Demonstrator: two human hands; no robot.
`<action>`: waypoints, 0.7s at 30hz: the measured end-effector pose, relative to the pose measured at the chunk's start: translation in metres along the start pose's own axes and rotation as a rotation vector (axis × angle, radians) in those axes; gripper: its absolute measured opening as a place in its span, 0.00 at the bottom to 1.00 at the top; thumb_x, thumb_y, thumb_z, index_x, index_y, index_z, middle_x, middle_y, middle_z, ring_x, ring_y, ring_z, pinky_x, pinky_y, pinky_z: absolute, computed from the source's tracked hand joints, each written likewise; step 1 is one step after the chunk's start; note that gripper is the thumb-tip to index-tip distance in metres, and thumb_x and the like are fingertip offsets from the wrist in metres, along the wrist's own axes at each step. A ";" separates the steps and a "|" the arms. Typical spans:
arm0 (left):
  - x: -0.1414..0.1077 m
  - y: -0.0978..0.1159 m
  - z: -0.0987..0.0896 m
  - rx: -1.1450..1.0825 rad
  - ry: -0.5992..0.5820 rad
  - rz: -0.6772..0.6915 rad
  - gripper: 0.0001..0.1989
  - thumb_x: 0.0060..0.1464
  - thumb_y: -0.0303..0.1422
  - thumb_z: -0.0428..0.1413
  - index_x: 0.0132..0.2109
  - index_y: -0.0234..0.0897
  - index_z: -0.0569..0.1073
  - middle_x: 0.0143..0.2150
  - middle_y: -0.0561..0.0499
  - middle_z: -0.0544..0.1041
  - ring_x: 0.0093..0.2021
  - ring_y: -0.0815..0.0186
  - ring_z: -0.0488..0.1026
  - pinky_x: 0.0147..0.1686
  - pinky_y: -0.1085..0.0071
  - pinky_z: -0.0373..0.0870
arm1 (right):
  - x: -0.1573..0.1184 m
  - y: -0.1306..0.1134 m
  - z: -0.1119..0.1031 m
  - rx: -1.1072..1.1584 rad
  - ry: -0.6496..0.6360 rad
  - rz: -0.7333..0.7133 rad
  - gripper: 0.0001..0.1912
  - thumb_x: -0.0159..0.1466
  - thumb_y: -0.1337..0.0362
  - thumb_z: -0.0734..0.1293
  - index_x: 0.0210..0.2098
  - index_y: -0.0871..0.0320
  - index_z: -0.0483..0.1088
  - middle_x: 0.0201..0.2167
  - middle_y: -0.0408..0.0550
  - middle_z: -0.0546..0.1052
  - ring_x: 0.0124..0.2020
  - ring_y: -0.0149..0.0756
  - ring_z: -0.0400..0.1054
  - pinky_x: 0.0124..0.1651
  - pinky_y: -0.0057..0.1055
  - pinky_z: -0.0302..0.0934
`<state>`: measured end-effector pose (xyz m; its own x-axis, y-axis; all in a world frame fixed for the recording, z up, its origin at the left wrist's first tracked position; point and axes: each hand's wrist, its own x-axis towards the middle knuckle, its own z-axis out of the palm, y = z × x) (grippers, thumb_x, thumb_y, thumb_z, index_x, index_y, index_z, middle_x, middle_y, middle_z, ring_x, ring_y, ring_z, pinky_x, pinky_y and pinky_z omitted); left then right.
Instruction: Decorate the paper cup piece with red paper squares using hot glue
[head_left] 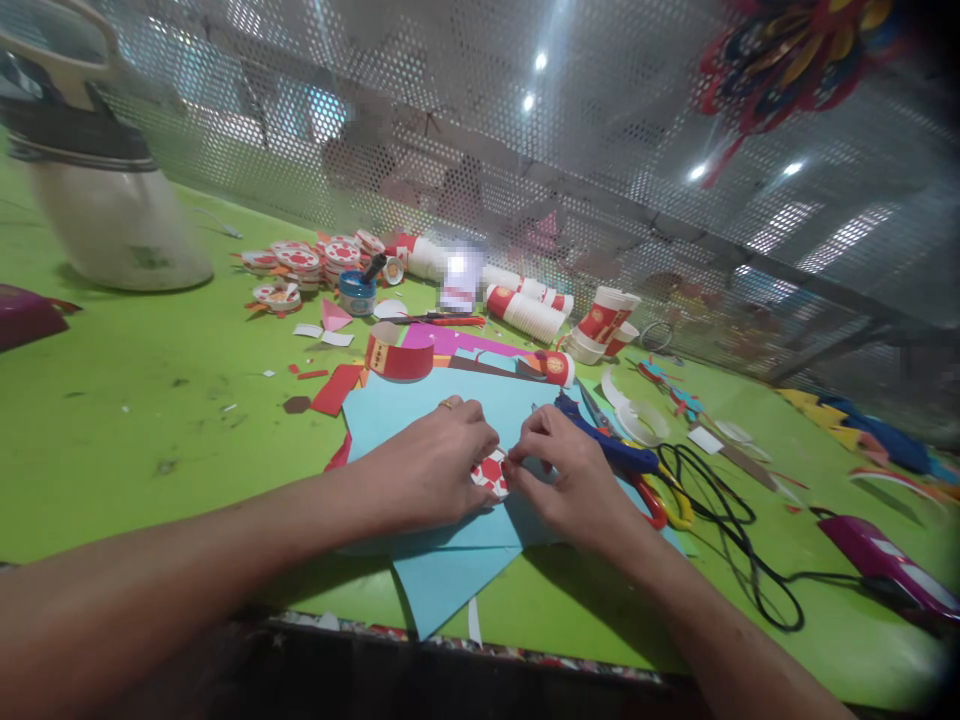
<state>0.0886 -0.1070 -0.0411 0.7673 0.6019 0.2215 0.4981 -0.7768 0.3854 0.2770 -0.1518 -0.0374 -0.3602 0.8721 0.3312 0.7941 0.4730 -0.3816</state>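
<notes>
Between my two hands is a small round paper piece [491,474], white with red shapes. My left hand [442,458] grips its left edge, fingers curled over the top and thumb below. At its right edge, my right hand [559,470] pinches with thumb and forefinger; whether a second small bit lies in that pinch is hidden. Beneath both hands lie sheets of light blue paper [457,572]. Scissors with blue handles [611,440] rest just beyond my right hand, and a pair with red and yellow handles [675,500] lies beside its wrist.
Behind the paper stand a red cut cup ring [400,355], a blue jar [357,292], stacked paper cups [525,315] and several finished round paper pieces [298,258]. A black cord [739,540] runs to a purple tool [889,565] at right. A large jug [112,210] stands far left.
</notes>
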 end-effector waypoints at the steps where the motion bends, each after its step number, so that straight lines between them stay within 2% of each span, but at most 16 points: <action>1: 0.000 0.000 0.000 0.002 0.003 0.001 0.09 0.54 0.35 0.61 0.35 0.33 0.74 0.37 0.45 0.71 0.42 0.57 0.67 0.40 0.64 0.64 | 0.000 0.000 0.000 -0.012 0.000 -0.017 0.07 0.61 0.74 0.64 0.28 0.62 0.72 0.33 0.51 0.66 0.34 0.38 0.62 0.35 0.35 0.58; 7: -0.001 -0.001 0.001 -0.023 0.019 0.014 0.08 0.54 0.34 0.60 0.37 0.32 0.75 0.38 0.44 0.71 0.42 0.56 0.67 0.40 0.64 0.64 | -0.001 -0.003 -0.003 -0.052 0.020 -0.059 0.09 0.64 0.70 0.62 0.29 0.61 0.73 0.32 0.51 0.67 0.33 0.38 0.62 0.34 0.36 0.58; 13: -0.002 -0.002 0.001 -0.048 0.016 -0.008 0.10 0.53 0.34 0.61 0.39 0.31 0.75 0.39 0.44 0.71 0.42 0.57 0.68 0.40 0.64 0.65 | 0.000 0.001 -0.005 -0.048 0.087 -0.057 0.11 0.63 0.73 0.62 0.27 0.61 0.72 0.29 0.49 0.67 0.30 0.36 0.62 0.31 0.34 0.57; 16: -0.002 -0.001 -0.001 -0.047 0.005 -0.010 0.09 0.53 0.33 0.60 0.39 0.32 0.75 0.39 0.44 0.71 0.42 0.57 0.67 0.40 0.65 0.65 | 0.000 0.000 -0.007 -0.027 0.077 -0.063 0.10 0.63 0.73 0.62 0.28 0.62 0.73 0.30 0.48 0.67 0.30 0.35 0.62 0.32 0.33 0.58; 21: 0.000 0.001 -0.003 -0.052 -0.014 -0.019 0.08 0.54 0.32 0.60 0.40 0.32 0.74 0.39 0.45 0.70 0.42 0.58 0.67 0.39 0.65 0.65 | -0.002 0.001 -0.014 0.006 -0.005 -0.090 0.10 0.64 0.74 0.62 0.36 0.62 0.75 0.34 0.50 0.68 0.34 0.36 0.64 0.36 0.35 0.61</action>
<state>0.0878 -0.1077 -0.0384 0.7636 0.6134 0.2017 0.4912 -0.7546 0.4352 0.2855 -0.1543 -0.0265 -0.4323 0.8265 0.3604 0.7556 0.5502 -0.3554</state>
